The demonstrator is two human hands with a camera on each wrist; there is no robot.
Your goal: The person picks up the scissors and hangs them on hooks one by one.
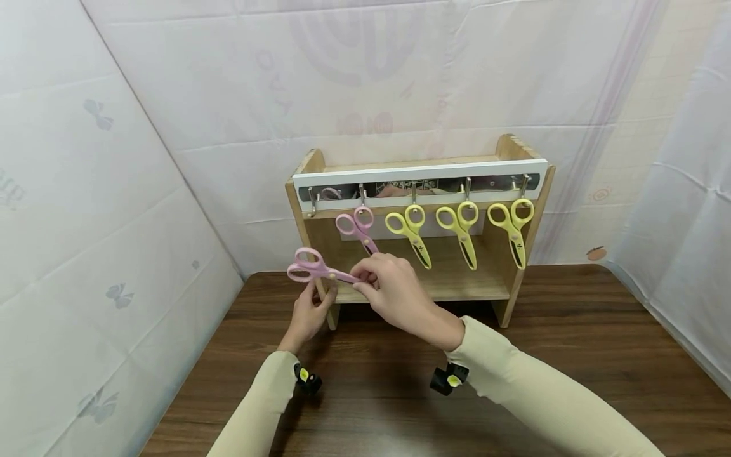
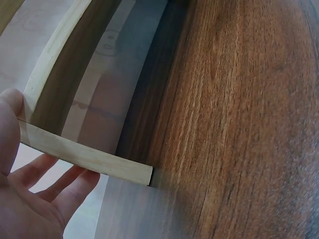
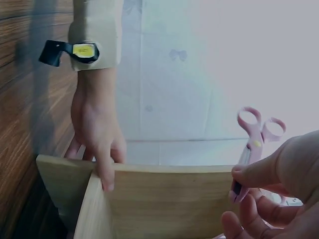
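Pink scissors are pinched near the blade tip between the thumb and fingers of my right hand, handle loops pointing left. They are in front of the wooden shelf's left side panel, below the leftmost hook. In the right wrist view, the loops of these scissors stand up beyond my fingertips. My left hand grips the lower left corner of the wooden shelf. The left wrist view has the thumb at the shelf board and the other fingers behind the side panel.
Another pair of pink scissors hangs from the second hook, its blades partly behind my right hand. Yellow scissors hang on the three hooks further right. A white rail carries the hooks. The shelf stands on a dark wooden table against fabric-covered walls.
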